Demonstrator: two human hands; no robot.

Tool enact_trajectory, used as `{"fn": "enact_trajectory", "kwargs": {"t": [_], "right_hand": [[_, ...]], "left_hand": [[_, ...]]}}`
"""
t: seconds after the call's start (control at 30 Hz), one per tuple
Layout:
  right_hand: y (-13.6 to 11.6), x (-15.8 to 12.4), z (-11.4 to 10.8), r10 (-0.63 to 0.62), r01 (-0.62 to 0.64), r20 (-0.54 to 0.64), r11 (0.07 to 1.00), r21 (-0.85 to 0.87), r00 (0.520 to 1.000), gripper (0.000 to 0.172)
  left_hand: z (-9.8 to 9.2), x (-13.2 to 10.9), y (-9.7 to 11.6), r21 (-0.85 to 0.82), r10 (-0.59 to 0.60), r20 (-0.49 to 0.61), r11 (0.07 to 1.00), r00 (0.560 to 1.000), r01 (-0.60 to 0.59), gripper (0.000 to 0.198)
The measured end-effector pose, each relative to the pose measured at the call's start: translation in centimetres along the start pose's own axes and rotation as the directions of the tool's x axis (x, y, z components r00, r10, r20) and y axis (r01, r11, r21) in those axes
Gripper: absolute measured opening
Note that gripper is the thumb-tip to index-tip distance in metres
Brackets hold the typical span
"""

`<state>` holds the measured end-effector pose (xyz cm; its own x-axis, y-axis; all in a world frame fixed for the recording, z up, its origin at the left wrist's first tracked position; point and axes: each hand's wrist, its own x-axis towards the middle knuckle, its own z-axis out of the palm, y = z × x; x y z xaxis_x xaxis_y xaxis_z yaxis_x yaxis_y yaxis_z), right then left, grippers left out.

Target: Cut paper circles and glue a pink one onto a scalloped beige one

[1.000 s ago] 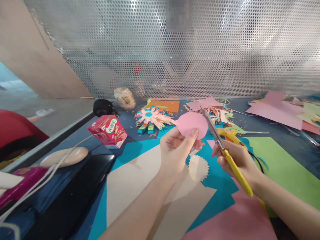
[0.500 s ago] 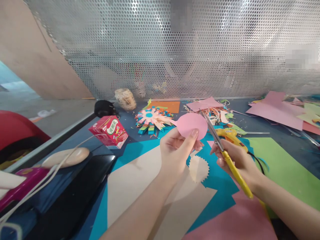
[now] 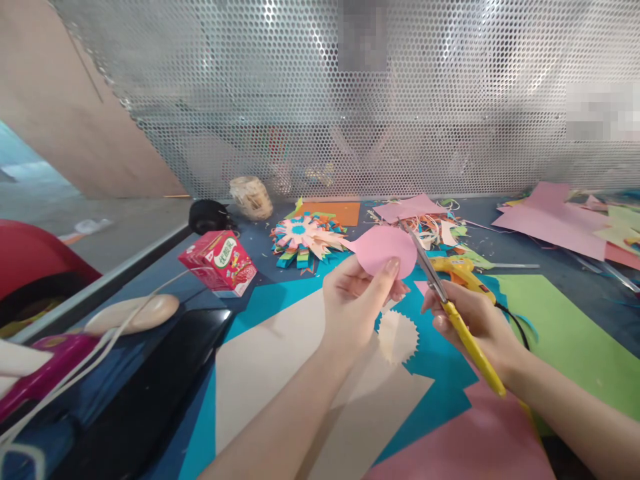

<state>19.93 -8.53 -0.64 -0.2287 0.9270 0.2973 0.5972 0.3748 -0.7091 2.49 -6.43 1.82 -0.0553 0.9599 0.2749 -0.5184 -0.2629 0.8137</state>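
My left hand point(image 3: 353, 303) pinches a pink paper disc point(image 3: 385, 248) by its lower edge and holds it up above the table. My right hand point(image 3: 475, 320) grips yellow-handled scissors point(image 3: 453, 313), whose steel blades touch the disc's right edge. Below the two hands a cream scalloped paper circle point(image 3: 397, 337) lies on teal paper point(image 3: 440, 360). A many-coloured layered paper flower point(image 3: 303, 239) lies further back, left of the disc.
A red drink carton point(image 3: 219, 261) stands at the left, near a black bag point(image 3: 150, 393) and a white cord. Cream point(image 3: 280, 373), green point(image 3: 565, 333) and pink point(image 3: 555, 217) sheets cover the table. A yellow glue gun point(image 3: 460, 270) and paper scraps lie behind my right hand. A perforated metal screen point(image 3: 320, 100) closes the back.
The scissors' blades have closed in on the right edge of the pink disc. My hands and the disc have barely shifted.
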Motion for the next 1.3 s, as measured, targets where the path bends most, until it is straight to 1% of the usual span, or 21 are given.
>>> {"fn": "enact_trajectory", "kwargs": {"t": [0.07,0.17,0.3,0.47,0.63,0.73,0.87,0.97,1.03,1.13,1.3], "right_hand": [[0.1,0.0,0.0,0.007,-0.008,0.026,1.000,0.007,1.000,0.046],[0.1,0.0,-0.1,0.019,-0.019,0.031,1.000,0.016,0.999,0.047],[0.2,0.0,-0.1,0.034,-0.034,0.039,0.999,0.014,0.999,0.048],[0.3,-0.1,0.0,0.040,-0.040,0.040,0.999,0.006,0.998,0.051],[0.2,-0.1,0.0,0.075,-0.075,0.044,0.997,-0.008,0.996,0.051],[-0.1,0.0,0.0,0.068,-0.068,0.045,0.998,0.002,0.997,0.052],[-0.7,0.3,0.0,0.064,-0.064,0.061,0.998,0.001,0.996,0.055],[-0.9,0.4,-0.1,0.063,-0.063,0.080,0.998,-0.006,0.995,0.058],[-0.8,0.4,-0.1,0.053,-0.053,0.080,0.999,-0.007,0.995,0.057],[-0.4,0.2,0.0,0.053,-0.053,0.075,0.999,0.002,0.996,0.051],[0.2,0.1,0.2,0.078,-0.079,0.048,0.996,0.027,0.996,0.044]], "left_hand": [[0.0,0.1,-0.1,0.017,0.018,0.001,1.000,1.000,-0.018,0.022],[0.0,0.2,-0.1,0.017,0.042,0.003,0.999,0.999,-0.042,0.020],[-0.1,0.2,-0.2,0.008,0.039,-0.010,0.999,0.999,-0.039,0.016],[-0.3,0.3,-0.3,0.066,0.043,-0.045,0.997,0.998,-0.040,0.017],[-0.5,0.5,-0.3,0.072,0.057,-0.034,0.996,0.998,-0.055,0.017],[-0.6,0.6,-0.3,0.088,0.071,-0.033,0.994,0.997,-0.068,0.020],[-0.7,0.8,-0.4,0.072,0.123,-0.021,0.990,0.992,-0.121,0.024],[-0.8,0.8,-0.5,0.070,0.130,-0.012,0.989,0.991,-0.129,0.024],[-0.8,0.8,-0.7,0.077,0.119,0.002,0.990,0.993,-0.119,0.022],[-0.7,0.8,-0.8,0.093,0.104,0.014,0.990,0.994,-0.105,0.021],[-0.7,0.7,-0.8,0.111,0.121,0.002,0.987,0.993,-0.120,0.019]]}}
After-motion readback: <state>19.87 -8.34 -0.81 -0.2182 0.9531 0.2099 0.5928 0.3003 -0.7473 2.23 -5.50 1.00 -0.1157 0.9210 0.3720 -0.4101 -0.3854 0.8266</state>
